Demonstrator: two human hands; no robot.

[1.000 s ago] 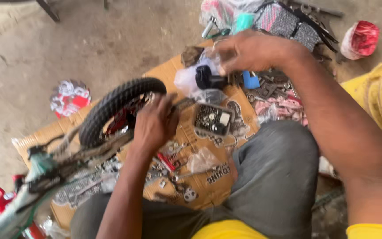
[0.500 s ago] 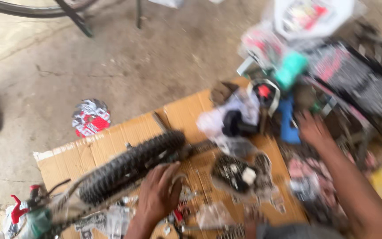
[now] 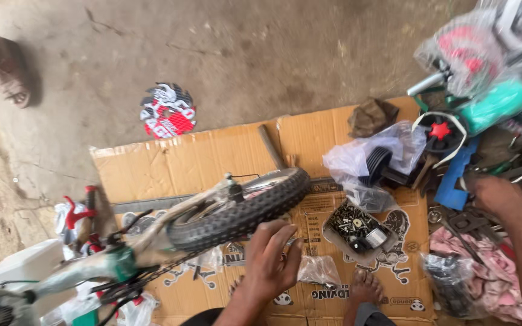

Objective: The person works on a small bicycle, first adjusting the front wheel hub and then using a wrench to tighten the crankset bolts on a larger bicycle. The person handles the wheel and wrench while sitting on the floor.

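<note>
Two bare hands are at work over a flattened cardboard sheet (image 3: 212,157) spread on the concrete floor. Low in the middle of the frame, the left hand (image 3: 271,259) rests with fingers spread and loosely curled against the knobby black tyre of a small bicycle wheel (image 3: 243,211), pressing on its lower edge rather than clasping it. That wheel lies tilted across the cardboard, mounted in a pale bicycle frame (image 3: 152,241) that runs down toward the lower left corner, where a chain and red-tipped parts show. At the right edge, the right hand (image 3: 493,196) reaches into a jumble of metal tools and brackets; its fingers are hidden among them, so I cannot tell whether it has hold of anything. Just left of that hand lies a blue plastic part (image 3: 454,175), and above it a small black wheel with a red star-shaped hub (image 3: 441,131). Between the two hands sits an open packet of screws and small hardware (image 3: 357,229). A clear plastic bag (image 3: 382,157) wraps a black part beside it. A bare foot (image 3: 365,290) rests at the bottom edge. A red and white round sticker disc (image 3: 168,110) lies on the floor at upper left.
</note>
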